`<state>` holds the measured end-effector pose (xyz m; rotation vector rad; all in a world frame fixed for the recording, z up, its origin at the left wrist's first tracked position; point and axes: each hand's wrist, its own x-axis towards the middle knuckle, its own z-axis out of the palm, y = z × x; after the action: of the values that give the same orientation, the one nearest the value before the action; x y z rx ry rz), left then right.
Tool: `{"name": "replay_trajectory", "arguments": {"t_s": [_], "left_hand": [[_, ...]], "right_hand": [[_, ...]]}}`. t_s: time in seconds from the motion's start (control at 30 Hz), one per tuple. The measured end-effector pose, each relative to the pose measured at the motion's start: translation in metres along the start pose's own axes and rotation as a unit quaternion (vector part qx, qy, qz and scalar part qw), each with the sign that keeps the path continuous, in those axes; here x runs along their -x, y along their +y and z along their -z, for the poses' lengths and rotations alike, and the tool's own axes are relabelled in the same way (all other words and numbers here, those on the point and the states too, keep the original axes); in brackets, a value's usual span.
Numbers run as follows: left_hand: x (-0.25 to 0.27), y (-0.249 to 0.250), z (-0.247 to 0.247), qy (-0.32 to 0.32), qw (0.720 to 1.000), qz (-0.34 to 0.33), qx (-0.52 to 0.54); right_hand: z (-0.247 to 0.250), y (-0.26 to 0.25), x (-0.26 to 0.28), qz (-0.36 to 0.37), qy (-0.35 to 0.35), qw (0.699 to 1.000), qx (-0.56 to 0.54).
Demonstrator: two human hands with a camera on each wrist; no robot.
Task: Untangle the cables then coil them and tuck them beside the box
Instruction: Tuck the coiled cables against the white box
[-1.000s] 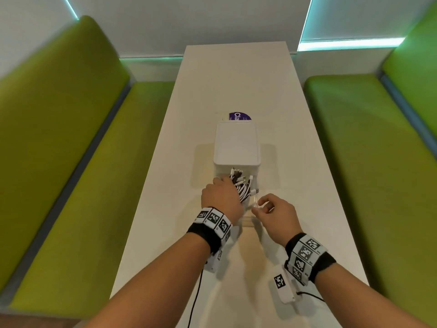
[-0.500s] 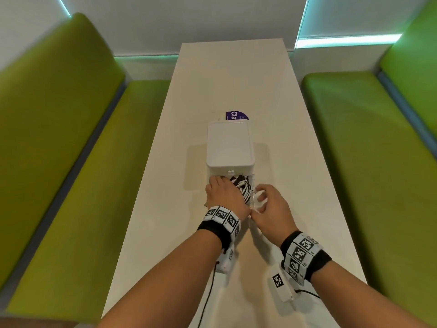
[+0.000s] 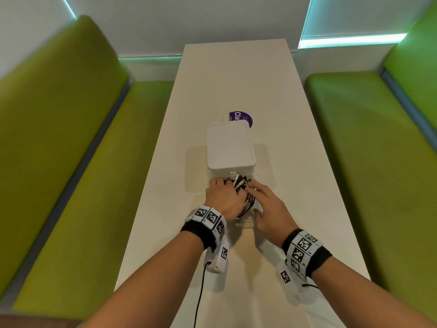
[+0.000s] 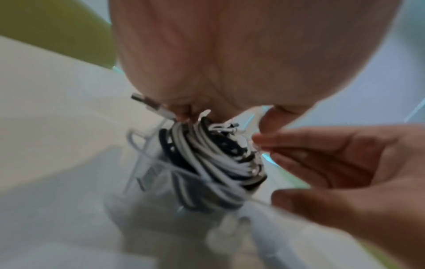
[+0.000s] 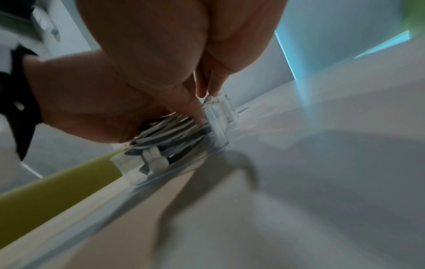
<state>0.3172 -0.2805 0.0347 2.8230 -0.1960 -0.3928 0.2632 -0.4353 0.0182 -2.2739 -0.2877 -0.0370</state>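
Note:
A coil of white and black cables (image 3: 241,184) sits in a clear plastic holder (image 3: 246,220) right against the near side of the white box (image 3: 230,147). My left hand (image 3: 222,196) lies on the coil from the left with its fingers curled over it. In the left wrist view the cables (image 4: 207,163) show under those fingers, and a USB plug (image 4: 149,105) sticks out. My right hand (image 3: 264,201) reaches in from the right and its straight fingers (image 5: 202,102) press on the cables (image 5: 165,134). Its thumb stays apart.
The long white table (image 3: 236,74) runs away from me between two green benches (image 3: 71,138), (image 3: 369,143). A purple round sticker (image 3: 243,118) lies just behind the box. Black wires hang from both wrist cameras near the table's front edge.
Both hands moved forward to the box with the coil. My right hand left the holder's right edge and now lays its fingers on the cables.

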Motion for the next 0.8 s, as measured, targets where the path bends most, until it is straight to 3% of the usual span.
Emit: {"name": "replay_trajectory", "arguments": {"t_s": [0.17,0.27,0.43,0.67,0.8], "left_hand": [[0.001,-0.018,-0.015,0.056,0.993,-0.060,-0.085],[0.007,-0.013,-0.015,0.097,0.989,-0.042,-0.100],[0.013,-0.015,-0.022,0.157,0.984,-0.052,-0.059],[0.018,-0.015,-0.013,0.156,0.983,-0.094,-0.033],[0.016,-0.016,-0.014,0.123,0.988,-0.097,0.013]], "right_hand": [[0.001,-0.001,-0.004,0.013,-0.004,1.000,0.016],[0.002,-0.003,-0.002,0.012,-0.022,0.999,0.027],[-0.004,0.000,-0.005,0.047,-0.089,0.977,0.188],[0.002,-0.012,-0.014,0.087,-0.129,0.959,0.238],[0.001,-0.017,-0.014,0.023,-0.089,0.982,0.164]]}}
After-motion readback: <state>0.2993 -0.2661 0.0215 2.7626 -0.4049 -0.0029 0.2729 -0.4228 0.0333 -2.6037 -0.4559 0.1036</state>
